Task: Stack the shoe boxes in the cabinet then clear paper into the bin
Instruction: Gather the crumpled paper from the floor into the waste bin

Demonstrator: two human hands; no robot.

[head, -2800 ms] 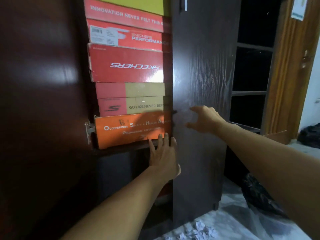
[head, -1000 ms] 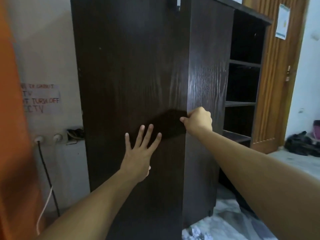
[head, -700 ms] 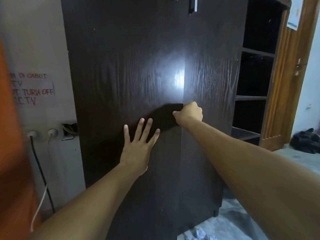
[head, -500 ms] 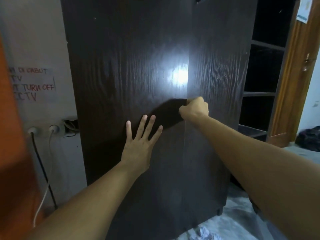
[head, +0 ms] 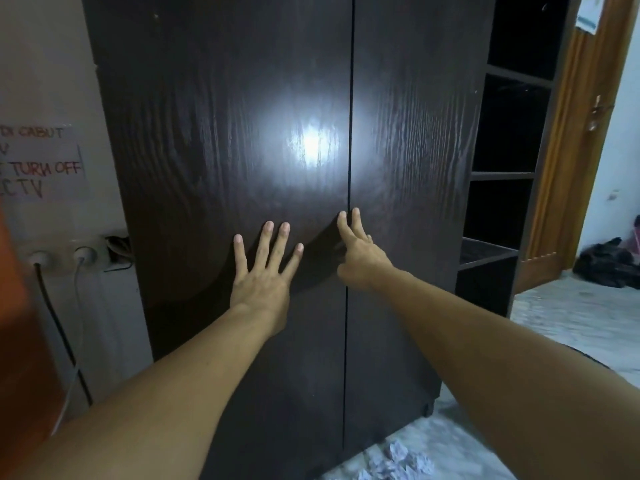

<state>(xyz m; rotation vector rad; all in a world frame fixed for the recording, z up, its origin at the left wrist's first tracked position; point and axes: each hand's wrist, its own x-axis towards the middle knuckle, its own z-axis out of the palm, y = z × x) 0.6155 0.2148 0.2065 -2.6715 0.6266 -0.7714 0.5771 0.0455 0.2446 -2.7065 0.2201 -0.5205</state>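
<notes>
Two cabinet doors (head: 225,168), two hands (head: 263,275), two wall plugs (head: 83,254), one handwritten notice (head: 40,161), one paper heap (head: 398,464)

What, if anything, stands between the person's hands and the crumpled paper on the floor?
Nothing visible. The left hand and right hand rest on the closed cabinet doors; the crumpled paper lies in the open on the floor below the right door. No bin is in view.

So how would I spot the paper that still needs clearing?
Find the tall dark cabinet with both doors shut. On the pale floor at its foot, below the right door, lies the crumpled paper: small white scrunched balls, unlike the black heap by the wooden door.
</notes>
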